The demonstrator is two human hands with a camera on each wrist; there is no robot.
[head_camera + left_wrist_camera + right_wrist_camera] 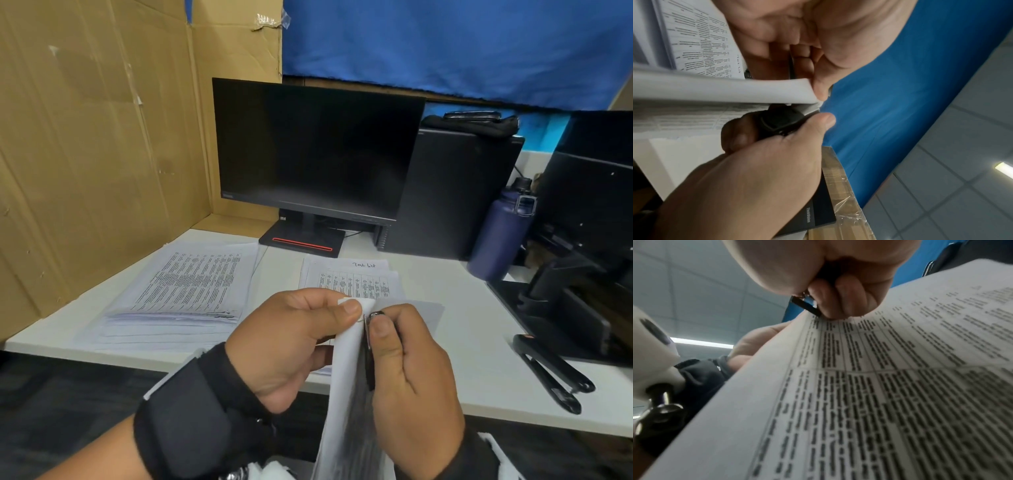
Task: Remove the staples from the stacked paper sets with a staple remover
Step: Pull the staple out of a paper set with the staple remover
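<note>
I hold a stapled paper set (346, 394) upright over the desk's front edge. My left hand (346, 306) pinches its top corner between thumb and fingers. My right hand (382, 323) grips a black staple remover (370, 363), thumb along its body. The remover's metal tip sits at the thin wire staple (361, 320) in that corner. In the left wrist view my left hand (818, 91) clamps the bent paper set (735, 91) above the staple remover (781, 123). The right wrist view shows my right hand (838, 301), the staple remover (805, 305) against the printed paper set (879, 386).
On the white desk (479, 342) lie a thick paper stack (191, 287) at left and a smaller stack (352, 281) behind my hands. A black stapler (551, 373) lies at right. A monitor (315, 147), PC tower (455, 192), blue bottle (500, 233) and cardboard wall (96, 154) ring the desk.
</note>
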